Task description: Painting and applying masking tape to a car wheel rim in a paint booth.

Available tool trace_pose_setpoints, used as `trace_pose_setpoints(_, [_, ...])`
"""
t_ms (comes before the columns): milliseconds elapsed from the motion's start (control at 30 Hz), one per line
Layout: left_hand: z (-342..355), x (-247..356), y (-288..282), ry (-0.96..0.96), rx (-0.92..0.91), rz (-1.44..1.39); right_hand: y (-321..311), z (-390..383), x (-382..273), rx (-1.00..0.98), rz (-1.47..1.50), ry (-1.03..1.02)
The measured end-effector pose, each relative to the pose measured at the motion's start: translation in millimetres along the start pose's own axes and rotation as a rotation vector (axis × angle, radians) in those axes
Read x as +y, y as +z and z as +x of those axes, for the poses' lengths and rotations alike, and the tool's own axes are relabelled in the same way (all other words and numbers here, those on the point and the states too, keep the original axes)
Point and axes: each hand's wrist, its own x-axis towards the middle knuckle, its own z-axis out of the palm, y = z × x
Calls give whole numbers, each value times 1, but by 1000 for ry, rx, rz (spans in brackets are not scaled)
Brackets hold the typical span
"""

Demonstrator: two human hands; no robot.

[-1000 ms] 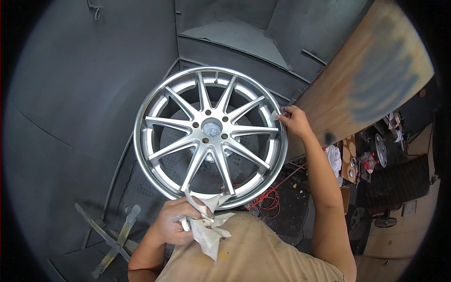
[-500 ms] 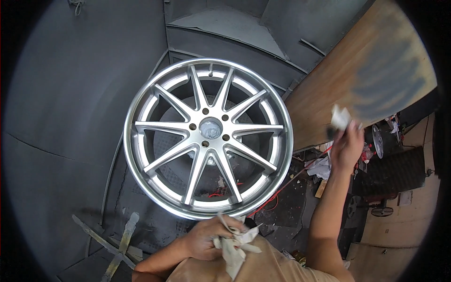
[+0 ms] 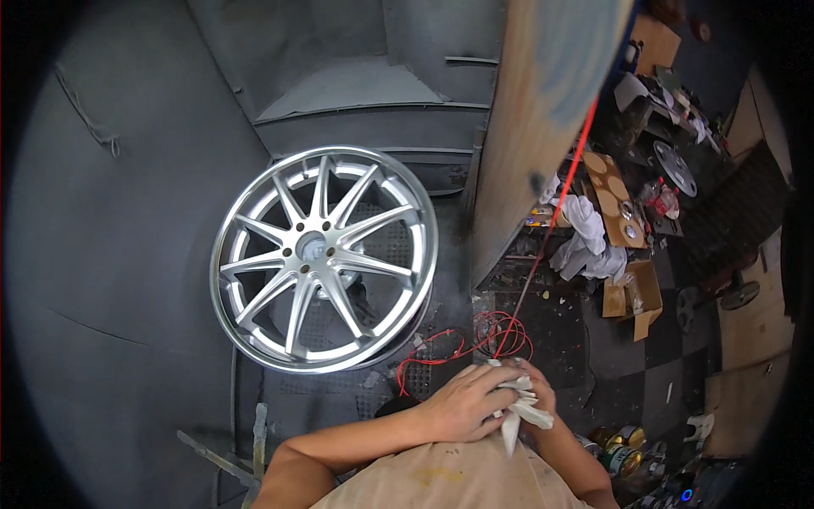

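Both my hands are together in front of my torso, low and right of the wheel. My left hand [image 3: 462, 407] is closed over a crumpled off-white rag [image 3: 530, 413], back of the hand upward. My right hand [image 3: 543, 394] presses in from the other side, its fingers partly hidden by the rag. Loose ends of the rag hang down between the hands. Left of them, a silver multi-spoke car wheel rim [image 3: 318, 269] lies face up, raised above the floor and apart from both hands.
A wooden panel [image 3: 509, 170] with grey overspray stands right of the wheel. A red hose [image 3: 555, 212] runs down past it and coils on the floor. Grey walls enclose the left and back. White cloths [image 3: 585, 233], a cardboard box [image 3: 634, 297] and cans [image 3: 623, 458] lie right.
My right hand has come down from beside the wooden panel to meet my left at the rag. My view has turned right, so the wheel sits further left and looks smaller.
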Motion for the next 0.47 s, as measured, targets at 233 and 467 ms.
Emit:
trace_pose_setpoints(233, [88,9,140,-364,-25,-147,-128,-117,-39,59,-54,-271])
trace_pose_setpoints(467, [140,40,279,-392,-426,-371,-201,-199,-91,510,-1294,-404])
